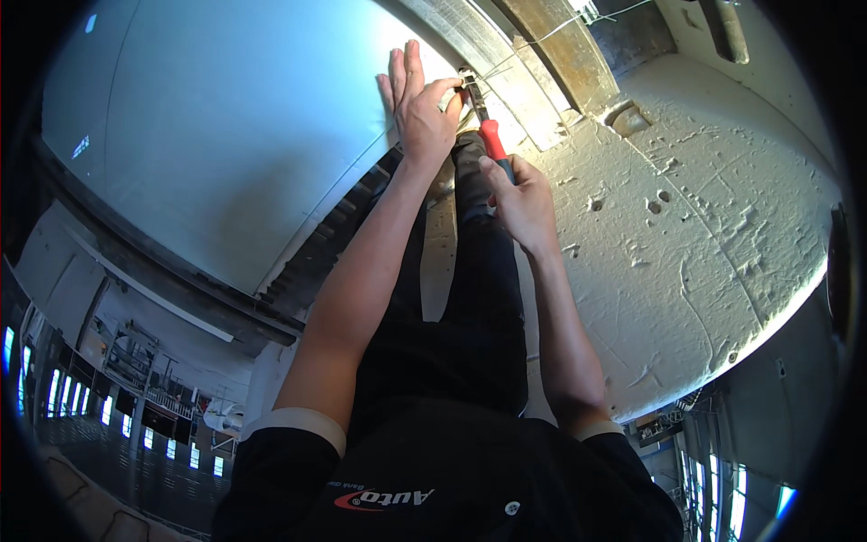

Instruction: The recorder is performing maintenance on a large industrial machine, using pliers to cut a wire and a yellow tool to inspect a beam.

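Observation:
My right hand [526,206] is closed around the red and dark handles of a pair of pliers [493,139]. The metal jaws point away from me, close to a bright metal rail [519,95]. Beside the jaws, the thumb and forefinger of my left hand [426,119] pinch together. What lies between them is too small to make out. My other left fingers stretch over the edge of a large pale-blue panel [244,135]. Thin wires [533,45] run from near the jaws toward the upper right.
A pale, rough surface with holes and cracks [668,244] spreads on the right. Dark metal beams [560,45] run along the top. Below the panel's edge is a dark ridged strip [316,239]. My dark-trousered legs are under my arms. A hall with windows [135,434] shows far below left.

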### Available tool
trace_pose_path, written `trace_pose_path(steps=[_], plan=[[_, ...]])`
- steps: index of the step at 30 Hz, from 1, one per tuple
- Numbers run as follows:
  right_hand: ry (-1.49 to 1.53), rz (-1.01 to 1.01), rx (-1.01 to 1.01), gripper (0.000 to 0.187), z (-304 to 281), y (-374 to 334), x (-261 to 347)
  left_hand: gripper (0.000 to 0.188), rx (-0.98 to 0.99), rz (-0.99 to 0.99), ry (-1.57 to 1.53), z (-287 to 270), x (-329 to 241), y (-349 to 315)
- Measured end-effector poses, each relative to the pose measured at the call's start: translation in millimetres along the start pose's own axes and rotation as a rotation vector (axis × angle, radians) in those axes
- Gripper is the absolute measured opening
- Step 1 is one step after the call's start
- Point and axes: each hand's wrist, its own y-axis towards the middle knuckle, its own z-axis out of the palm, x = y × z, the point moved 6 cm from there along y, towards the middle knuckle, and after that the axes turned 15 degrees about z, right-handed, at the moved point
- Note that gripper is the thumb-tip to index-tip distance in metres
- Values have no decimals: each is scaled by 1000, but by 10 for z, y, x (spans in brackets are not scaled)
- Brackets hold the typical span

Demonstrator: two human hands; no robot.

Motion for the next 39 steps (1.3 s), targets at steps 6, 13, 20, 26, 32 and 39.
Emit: trace_pose_path(steps=[6,13,20,26,32,39], plan=[[-343,-110,-72,30,-317,-232,-18,9,2,-22,-5,-28,22,-5],[-571,-490,-410,28,-272,-345,181,8,-14,-4,-6,9,10,-17],[-612,-414,-356,28,-209,-278,385,7,15,5,47,18,44,-10],[-572,-304,-302,28,-218,-274,342,7,48,-12,69,29,60,-17],[-717,-462,-448,27,-264,-391,311,5,-18,1,11,6,68,-8],[-771,-600,-532,25,-255,-353,376,6,8,6,35,22,59,-16]])
